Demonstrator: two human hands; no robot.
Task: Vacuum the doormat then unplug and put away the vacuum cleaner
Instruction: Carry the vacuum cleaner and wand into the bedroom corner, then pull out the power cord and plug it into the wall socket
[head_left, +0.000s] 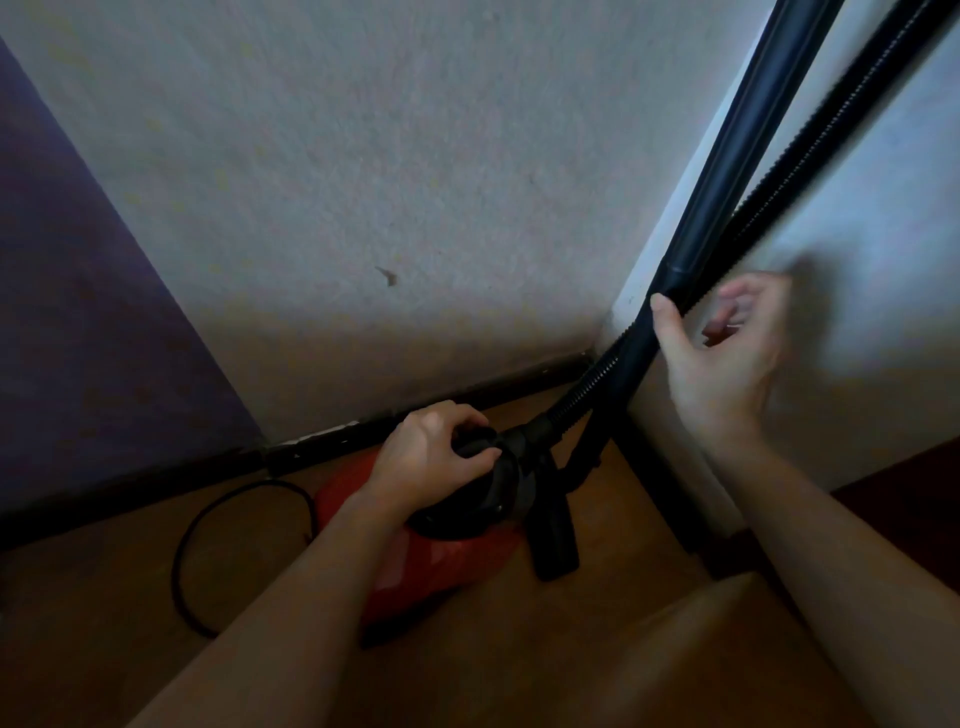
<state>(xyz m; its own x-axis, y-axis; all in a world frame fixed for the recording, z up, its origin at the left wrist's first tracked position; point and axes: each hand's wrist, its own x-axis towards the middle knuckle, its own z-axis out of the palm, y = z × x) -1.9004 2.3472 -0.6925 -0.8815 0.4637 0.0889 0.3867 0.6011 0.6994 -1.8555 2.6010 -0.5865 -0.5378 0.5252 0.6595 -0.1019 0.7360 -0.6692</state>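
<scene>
Bright red on the vacuum cleaner (447, 566) body, with fainter, lighter streaks across the shell. Its handle (480, 441) and the top around it are black. Black again on the nozzle (553, 540), and on the cord (254, 484) looping over the floor. The wand (727, 182) is smooth, glossy black with a pale sheen along its length. The hose (831, 135) beside it is black too, finely ribbed. The wall (363, 156) is off-white with a grainy speckle and one small brown mark (387, 275). To the left, a flat purple panel (67, 312). The skirting (467, 395) is near black, the floor (104, 597) a warm orange-brown. Far right, a patch (909, 499) that looks dark red, though it sits in shadow.
</scene>
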